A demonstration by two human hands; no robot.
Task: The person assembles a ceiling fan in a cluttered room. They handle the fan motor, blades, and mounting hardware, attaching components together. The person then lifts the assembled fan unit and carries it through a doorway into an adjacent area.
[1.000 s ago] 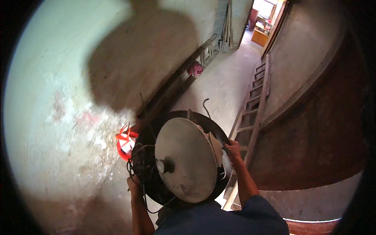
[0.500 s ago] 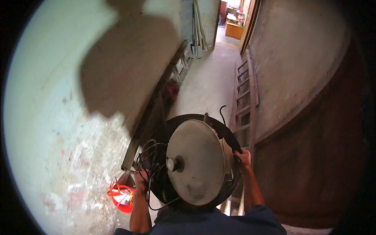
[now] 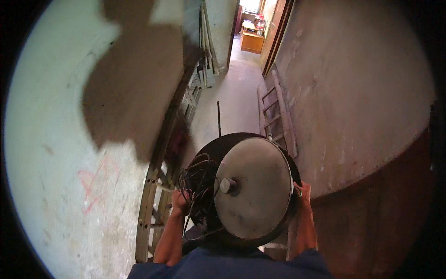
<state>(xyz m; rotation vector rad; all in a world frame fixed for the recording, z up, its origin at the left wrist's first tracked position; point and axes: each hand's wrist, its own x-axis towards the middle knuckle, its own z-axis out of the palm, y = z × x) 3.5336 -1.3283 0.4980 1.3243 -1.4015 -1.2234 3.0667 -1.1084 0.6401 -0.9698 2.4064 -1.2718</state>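
Observation:
In front of my body I carry a large dark wok-like pan by its two sides. Inside it a round grey lid with a knob stands tilted. A tangle of thin dark cable hangs over the pan's left side. My left hand is closed at the left rim, partly behind the cable loops. On the opposite side, my right hand grips the rim with its fingers wrapped round. A thin dark rod shows beyond the far rim. The pan's bottom is hidden.
A wooden ladder runs along the left wall, and another ladder leans low against the right wall. Several poles stand farther on at the left. The passage floor leads to a doorway with an orange-brown cabinet beyond.
I have moved forward along the passage, still holding the pan. The pan appears farther right in view, and the red bucket at lower left has gone out of sight.

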